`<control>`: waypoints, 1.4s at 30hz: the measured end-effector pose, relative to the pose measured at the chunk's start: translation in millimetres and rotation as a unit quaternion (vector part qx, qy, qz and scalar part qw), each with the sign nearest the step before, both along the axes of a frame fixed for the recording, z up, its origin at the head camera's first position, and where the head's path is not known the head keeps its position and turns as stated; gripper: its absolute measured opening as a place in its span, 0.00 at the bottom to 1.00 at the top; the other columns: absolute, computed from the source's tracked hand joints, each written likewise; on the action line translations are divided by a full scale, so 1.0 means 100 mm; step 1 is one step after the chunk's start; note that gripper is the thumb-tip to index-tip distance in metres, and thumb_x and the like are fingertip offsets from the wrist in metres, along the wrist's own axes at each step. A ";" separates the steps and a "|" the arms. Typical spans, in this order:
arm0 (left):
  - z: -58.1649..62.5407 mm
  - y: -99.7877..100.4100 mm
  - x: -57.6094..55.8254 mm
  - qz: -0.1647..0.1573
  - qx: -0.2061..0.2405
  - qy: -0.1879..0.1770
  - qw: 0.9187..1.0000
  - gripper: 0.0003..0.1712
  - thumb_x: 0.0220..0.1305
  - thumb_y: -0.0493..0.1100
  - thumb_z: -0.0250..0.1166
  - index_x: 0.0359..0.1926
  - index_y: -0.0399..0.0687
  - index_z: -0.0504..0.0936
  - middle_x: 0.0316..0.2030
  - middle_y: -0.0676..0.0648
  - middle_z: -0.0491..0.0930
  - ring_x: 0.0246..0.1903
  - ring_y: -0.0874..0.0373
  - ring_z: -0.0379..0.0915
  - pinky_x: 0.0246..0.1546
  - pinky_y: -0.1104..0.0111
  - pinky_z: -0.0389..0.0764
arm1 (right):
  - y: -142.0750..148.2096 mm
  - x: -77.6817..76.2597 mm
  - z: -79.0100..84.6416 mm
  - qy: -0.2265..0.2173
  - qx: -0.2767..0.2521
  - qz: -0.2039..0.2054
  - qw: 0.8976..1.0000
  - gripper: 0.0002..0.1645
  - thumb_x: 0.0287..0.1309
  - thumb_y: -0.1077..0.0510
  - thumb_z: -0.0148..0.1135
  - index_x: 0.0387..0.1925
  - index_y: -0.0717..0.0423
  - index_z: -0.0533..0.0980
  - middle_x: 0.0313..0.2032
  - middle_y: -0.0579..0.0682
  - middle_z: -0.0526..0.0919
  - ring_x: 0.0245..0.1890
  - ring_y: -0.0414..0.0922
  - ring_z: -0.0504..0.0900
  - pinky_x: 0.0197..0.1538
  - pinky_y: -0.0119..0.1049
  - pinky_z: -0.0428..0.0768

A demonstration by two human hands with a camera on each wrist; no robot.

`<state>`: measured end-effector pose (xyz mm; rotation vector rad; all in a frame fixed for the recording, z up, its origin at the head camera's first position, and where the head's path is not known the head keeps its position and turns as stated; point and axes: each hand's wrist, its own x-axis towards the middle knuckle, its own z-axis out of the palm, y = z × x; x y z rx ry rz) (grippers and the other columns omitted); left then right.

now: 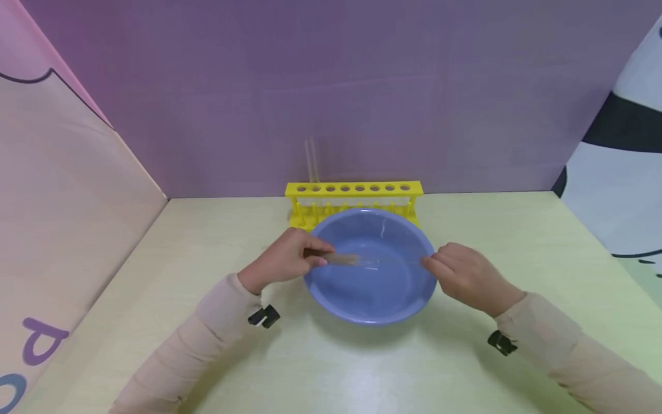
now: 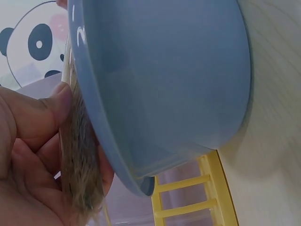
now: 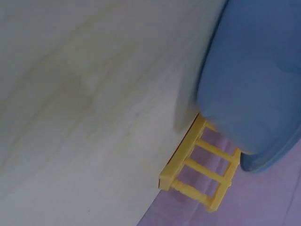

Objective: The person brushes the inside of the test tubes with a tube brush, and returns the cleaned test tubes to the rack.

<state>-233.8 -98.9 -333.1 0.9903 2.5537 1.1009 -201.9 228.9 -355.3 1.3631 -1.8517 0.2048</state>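
Observation:
Over the blue basin [image 1: 369, 299], my left hand [image 1: 281, 259] grips a clear test tube [image 1: 369, 263]. Brown bristles of a test tube brush [image 1: 343, 259] show along the tube; in the left wrist view the thumb presses beside the bristles [image 2: 81, 146], which fray at the lower end. From the tube a thin wire runs right to my right hand [image 1: 468, 279], whose curled fingers pinch its end. The right hand does not show in the right wrist view, where the basin [image 3: 254, 84] fills the right side.
Behind the basin stands a yellow test tube rack [image 1: 357, 187] with at least one clear upright tube [image 1: 312, 161] at its left. A light wooden table [image 1: 233, 368] lies under everything. Purple cloth [image 1: 357, 86] hangs at the back, with printed panels at both sides.

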 end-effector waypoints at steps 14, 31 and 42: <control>0.00 0.07 0.02 0.013 -0.002 0.029 1.000 0.15 0.56 0.31 0.66 0.47 0.37 0.83 0.43 0.43 0.84 0.32 0.62 0.78 0.27 0.74 0.75 | -0.11 0.07 0.13 -0.240 -0.023 -0.038 0.970 0.15 0.69 0.56 0.46 0.29 0.56 0.74 0.23 0.44 0.80 0.21 0.35 0.77 0.25 0.27 0.77; 0.02 0.11 0.04 0.014 0.003 0.038 0.999 0.16 0.56 0.30 0.66 0.48 0.37 0.83 0.43 0.44 0.84 0.38 0.60 0.81 0.32 0.75 0.79 | -0.23 0.02 0.32 -0.562 -0.044 -0.063 0.823 0.09 0.59 0.68 0.59 0.25 0.55 0.75 0.15 0.37 0.68 0.17 0.32 0.64 0.20 0.28 0.67; 0.01 0.14 0.05 0.008 0.005 0.038 0.999 0.16 0.55 0.31 0.67 0.47 0.36 0.83 0.42 0.44 0.84 0.39 0.60 0.82 0.36 0.75 0.80 | -0.27 -0.04 0.34 -0.707 -0.052 -0.057 0.703 0.09 0.63 0.65 0.53 0.29 0.69 0.74 0.14 0.45 0.65 0.15 0.36 0.63 0.20 0.29 0.62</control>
